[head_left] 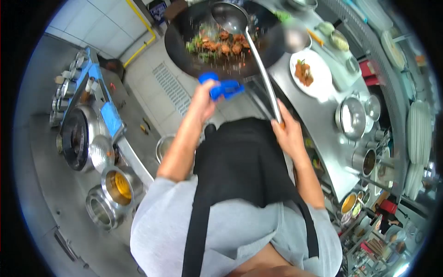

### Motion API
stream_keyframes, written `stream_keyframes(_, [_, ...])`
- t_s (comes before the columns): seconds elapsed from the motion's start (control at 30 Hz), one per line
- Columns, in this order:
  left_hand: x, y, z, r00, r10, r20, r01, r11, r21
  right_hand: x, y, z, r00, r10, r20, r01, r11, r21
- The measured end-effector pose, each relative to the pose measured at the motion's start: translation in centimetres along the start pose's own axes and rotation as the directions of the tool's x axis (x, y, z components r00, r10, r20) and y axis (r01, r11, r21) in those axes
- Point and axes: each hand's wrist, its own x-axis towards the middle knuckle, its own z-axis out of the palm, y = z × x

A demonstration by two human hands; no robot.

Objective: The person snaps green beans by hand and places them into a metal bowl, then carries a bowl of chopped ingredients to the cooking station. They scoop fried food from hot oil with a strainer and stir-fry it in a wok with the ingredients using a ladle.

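A large black wok is at the top of the head view, with browned meat pieces and chopped green vegetables in it. My left hand is closed around a bright blue cloth at the wok's near rim, gripping the wok through it. The long handle of a steel ladle runs down into my right hand, whose fingers are wrapped round its end. The ladle's bowl is over the far part of the wok, above the food.
To the right, a steel counter bears a white plate with some browned food, a cutting board and steel bowls. On the left stand a stove, another wok and steel pots. A floor drain lies between.
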Motion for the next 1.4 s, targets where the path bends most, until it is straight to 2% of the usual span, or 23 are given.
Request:
stream_keyframes(0.1, [-4.7, -1.3, 0.0, 0.999, 0.049, -0.001, -0.049, 0.999, 0.002, -0.1, 1.7, -0.3, 0.971, -0.195, -0.139, 0.196, 0.981, -0.004])
stream_keyframes(0.17, [-6.0, -1.2, -1.6, 0.995, 0.094, -0.018, -0.094, 0.995, 0.013, -1.9, 0.7, -0.7, 0.997, 0.047, -0.064, -0.029, 0.966, 0.258])
stream_keyframes(0.2, [-6.9, -1.3, -2.4, 0.996, 0.086, -0.026, -0.086, 0.996, 0.016, -2.6, -0.6, -0.7, 0.994, 0.087, -0.058, -0.062, 0.936, 0.346])
stream_keyframes(0.33, [-6.5, -0.7, -4.6, 0.996, -0.027, -0.088, 0.029, 0.999, 0.020, -3.0, -3.2, -1.8, 0.987, 0.160, 0.010, -0.153, 0.918, 0.366])
stream_keyframes(0.47, [-7.7, -0.2, -3.5, 0.990, 0.094, -0.102, -0.098, 0.995, -0.036, -3.7, -4.1, -2.5, 0.979, 0.190, 0.076, -0.204, 0.881, 0.426])
stream_keyframes(0.57, [-6.9, -0.9, -3.5, 0.941, 0.323, -0.097, -0.310, 0.942, 0.129, -2.8, -5.0, -2.4, 0.978, 0.170, 0.119, -0.206, 0.865, 0.458])
stream_keyframes(0.63, [-4.4, -2.1, -6.1, 0.914, 0.404, -0.034, -0.355, 0.838, 0.414, -1.7, -5.2, -1.5, 0.975, 0.170, 0.143, -0.216, 0.873, 0.437])
stream_keyframes(0.67, [-3.5, -3.1, -7.6, 0.902, 0.432, 0.003, -0.365, 0.758, 0.541, -0.7, -5.4, -0.7, 0.971, 0.173, 0.166, -0.227, 0.884, 0.408])
stream_keyframes(0.7, [-3.1, -3.2, -9.3, 0.933, 0.356, 0.059, -0.312, 0.712, 0.629, 0.4, -5.2, 0.3, 0.964, 0.139, 0.225, -0.210, 0.919, 0.333])
stream_keyframes(0.73, [-3.7, -1.5, -7.6, 0.923, 0.381, 0.057, -0.327, 0.695, 0.640, 1.2, -6.7, 1.3, 0.952, 0.119, 0.282, -0.196, 0.945, 0.261])
stream_keyframes(0.8, [-7.0, 0.3, -5.2, 0.914, 0.405, 0.017, -0.313, 0.678, 0.666, 2.4, -6.2, 3.9, 0.914, 0.082, 0.398, -0.215, 0.928, 0.304])
stream_keyframes(0.83, [-6.9, 0.3, -5.5, 0.924, 0.383, -0.012, -0.322, 0.792, 0.519, 2.3, -6.4, 4.8, 0.891, 0.064, 0.450, -0.226, 0.921, 0.316])
stream_keyframes(0.87, [-6.8, 0.3, -6.2, 0.915, 0.396, -0.080, -0.309, 0.813, 0.493, 2.5, -6.5, 5.4, 0.869, 0.038, 0.493, -0.228, 0.916, 0.331])
stream_keyframes(0.9, [-7.1, 0.1, -6.8, 0.939, 0.334, -0.084, -0.275, 0.872, 0.405, 2.8, -6.3, 5.5, 0.845, 0.011, 0.534, -0.229, 0.910, 0.344])
stream_keyframes(0.93, [-7.3, -0.3, -7.1, 0.959, 0.270, -0.082, -0.232, 0.921, 0.313, 3.3, -5.5, 5.1, 0.781, 0.006, 0.625, -0.308, 0.874, 0.377])
stream_keyframes(1.0, [-9.7, -1.6, -5.6, 0.971, 0.171, -0.169, -0.121, 0.955, 0.272, 4.0, -3.4, 4.3, 0.627, -0.036, 0.778, -0.468, 0.781, 0.413])
stream_keyframes(1.03, [-10.8, -1.8, -4.7, 0.970, 0.123, -0.210, -0.068, 0.966, 0.250, 3.6, -2.8, 3.8, 0.615, -0.067, 0.786, -0.470, 0.768, 0.434])
stream_keyframes(1.13, [-12.4, -4.2, -6.7, 0.949, 0.117, -0.291, -0.049, 0.972, 0.231, 3.3, 1.5, 3.1, 0.513, -0.112, 0.851, -0.666, 0.574, 0.477])
stream_keyframes(1.23, [-13.5, -4.4, -6.5, 0.928, 0.067, -0.366, 0.023, 0.972, 0.236, 1.3, 5.2, 1.5, 0.512, -0.173, 0.841, -0.691, 0.499, 0.523])
stream_keyframes(1.3, [-13.7, -4.3, -7.9, 0.934, 0.110, -0.341, 0.005, 0.948, 0.318, -1.0, 6.7, 0.9, 0.539, -0.224, 0.812, -0.688, 0.438, 0.578])
stream_keyframes(1.33, [-14.3, -3.9, -6.2, 0.923, 0.146, -0.356, -0.025, 0.946, 0.324, -2.4, 7.4, 0.3, 0.590, -0.211, 0.779, -0.666, 0.420, 0.617])
stream_keyframes(1.37, [-14.6, -3.3, -5.8, 0.920, 0.120, -0.374, 0.045, 0.913, 0.405, -3.7, 8.1, -0.3, 0.627, -0.203, 0.752, -0.643, 0.410, 0.647])
stream_keyframes(1.4, [-14.3, -3.7, -6.3, 0.935, 0.157, -0.319, -0.036, 0.934, 0.355, -4.9, 8.4, -0.8, 0.650, -0.204, 0.732, -0.619, 0.415, 0.667])
